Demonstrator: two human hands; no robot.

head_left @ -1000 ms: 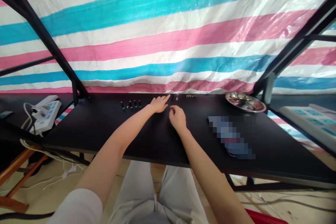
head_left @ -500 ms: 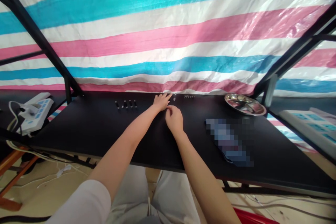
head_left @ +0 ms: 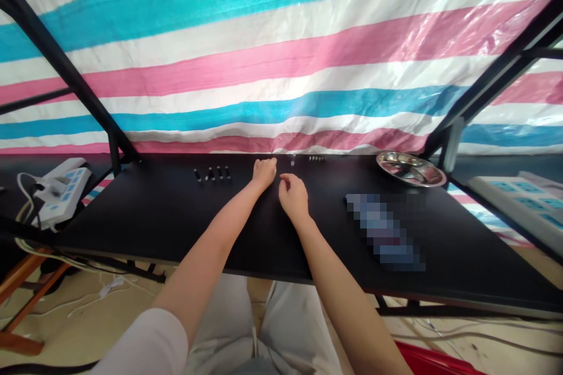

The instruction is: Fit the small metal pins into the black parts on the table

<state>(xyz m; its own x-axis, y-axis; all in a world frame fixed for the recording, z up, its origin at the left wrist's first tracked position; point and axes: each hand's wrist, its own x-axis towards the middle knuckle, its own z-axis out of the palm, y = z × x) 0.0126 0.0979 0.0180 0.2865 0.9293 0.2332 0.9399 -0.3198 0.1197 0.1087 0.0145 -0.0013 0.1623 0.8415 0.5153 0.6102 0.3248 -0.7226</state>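
Note:
My left hand is over the far middle of the black table, its fingers curled in. Whatever it may hold is hidden. Just to its right and a bit nearer, my right hand is apart from it, with thumb and fingers bent together. I cannot make out anything between them. Several short black cylinders with pale ends stand in a row left of my left hand. Beyond my right hand lies a small clear or silvery piece. A row of tiny shiny metal pieces is right of that.
A round, shiny metal dish sits at the far right of the black table. Nearer lies a blurred-out dark blue object. Power strips flank the table, one at left. Black frame bars and a striped plastic sheet stand behind.
My left hand has drawn slightly left and its outstretched fingers have curled in, leaving a gap to my right hand. The right hand has barely moved. The view has shifted slightly.

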